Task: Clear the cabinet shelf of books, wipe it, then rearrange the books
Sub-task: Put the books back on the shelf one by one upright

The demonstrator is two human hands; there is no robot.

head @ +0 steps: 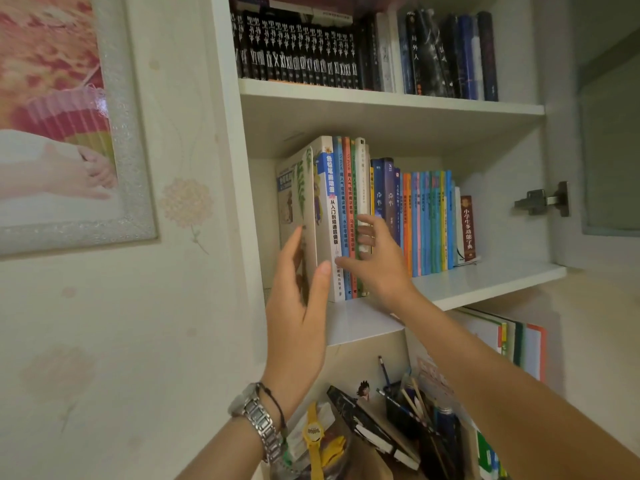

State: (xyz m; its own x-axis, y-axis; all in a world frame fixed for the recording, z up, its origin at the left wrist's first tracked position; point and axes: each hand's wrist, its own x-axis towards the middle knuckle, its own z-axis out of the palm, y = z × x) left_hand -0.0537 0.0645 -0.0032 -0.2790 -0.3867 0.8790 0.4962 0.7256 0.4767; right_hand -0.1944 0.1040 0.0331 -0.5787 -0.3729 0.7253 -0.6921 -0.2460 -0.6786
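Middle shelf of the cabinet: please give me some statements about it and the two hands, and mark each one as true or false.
1. The left hand wears a metal watch on its wrist. True.
2. The middle shelf holds no books. False: a row of upright books stands on it.
3. The right hand reaches to the tall books at the left end of the row. True.
4. The dark red book stands at the left end. False: it stands at the right end.
5. The upper shelf is bare. False: it is full of books.
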